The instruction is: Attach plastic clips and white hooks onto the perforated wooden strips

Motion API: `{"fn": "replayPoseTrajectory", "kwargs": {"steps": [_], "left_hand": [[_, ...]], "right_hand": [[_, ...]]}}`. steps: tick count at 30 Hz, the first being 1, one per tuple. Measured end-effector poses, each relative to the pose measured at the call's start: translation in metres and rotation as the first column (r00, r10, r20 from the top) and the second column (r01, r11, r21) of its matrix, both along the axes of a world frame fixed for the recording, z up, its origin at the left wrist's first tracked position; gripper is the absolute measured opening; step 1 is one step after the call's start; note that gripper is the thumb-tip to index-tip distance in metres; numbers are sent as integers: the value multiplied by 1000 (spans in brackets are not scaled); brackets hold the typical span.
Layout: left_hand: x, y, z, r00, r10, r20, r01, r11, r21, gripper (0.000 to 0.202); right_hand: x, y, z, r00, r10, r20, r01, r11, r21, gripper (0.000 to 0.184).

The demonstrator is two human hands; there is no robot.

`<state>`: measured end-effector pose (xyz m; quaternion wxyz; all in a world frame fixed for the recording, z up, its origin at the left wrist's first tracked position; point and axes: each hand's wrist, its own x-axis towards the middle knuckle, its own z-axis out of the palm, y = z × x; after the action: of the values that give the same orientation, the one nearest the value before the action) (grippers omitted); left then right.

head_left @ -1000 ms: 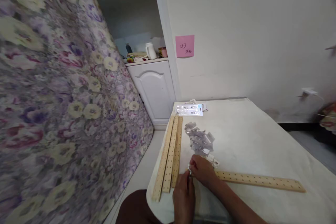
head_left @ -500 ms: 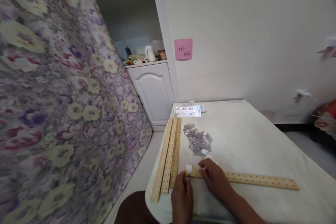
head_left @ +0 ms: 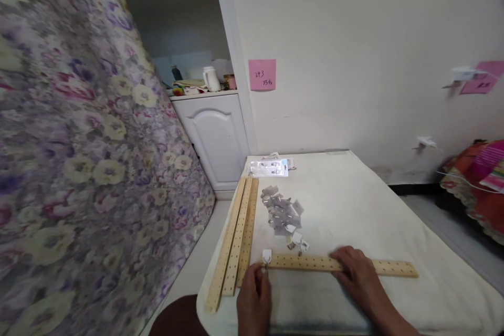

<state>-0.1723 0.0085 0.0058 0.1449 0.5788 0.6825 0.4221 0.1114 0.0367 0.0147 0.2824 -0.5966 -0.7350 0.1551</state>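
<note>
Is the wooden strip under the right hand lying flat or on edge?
Flat: the perforated wooden strip shows its broad, holed face upward.

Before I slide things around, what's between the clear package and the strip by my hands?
Head view: a grey pile, then white pieces nearer the strip.

Clock centre: right hand (head_left: pixel 352 270) over the drilled strip (head_left: pixel 307 262), twelve toward the wall (head_left: pixel 334 89), as I see it.
Tablecloth (head_left: pixel 346 199): twelve to two, widest free lane; smaller opening at seven to eight.
Grey heap (head_left: pixel 281 212): ten, blocks passage.
White hooks (head_left: pixel 297 239): ten, loose, narrowing the gap between heap and strip.
Left hand (head_left: pixel 254 294): between eight and nine, obstructs the strip's end.
Three boards (head_left: pixel 238 241): nine to ten, side by side, barrier.
</note>
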Motion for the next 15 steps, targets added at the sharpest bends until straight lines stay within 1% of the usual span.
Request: {"fn": "replayPoseTrajectory", "kwargs": {"steps": [3, 6, 12, 15], "left_hand": [[1, 0, 1, 1000, 8, 2, -8, 1000, 5, 26], [2, 0, 2, 1000, 11, -11, -10, 1000, 13, 26], [3, -2, 3, 1000, 14, -26, -14, 1000, 3, 25], [3, -3, 3, 1000, 3, -25, -3, 1000, 4, 25]], "right_hand": [[-2, 0, 6, 1000, 21, 8, -20, 999, -36, 24], [-5, -4, 10, 1000, 16, 3, -16, 997, -77, 24], [-13, -13, 10, 1000, -16, -8, 14, 991, -134, 24], [-12, -11, 12, 998, -9, -56, 2, 991, -133, 23]]}}
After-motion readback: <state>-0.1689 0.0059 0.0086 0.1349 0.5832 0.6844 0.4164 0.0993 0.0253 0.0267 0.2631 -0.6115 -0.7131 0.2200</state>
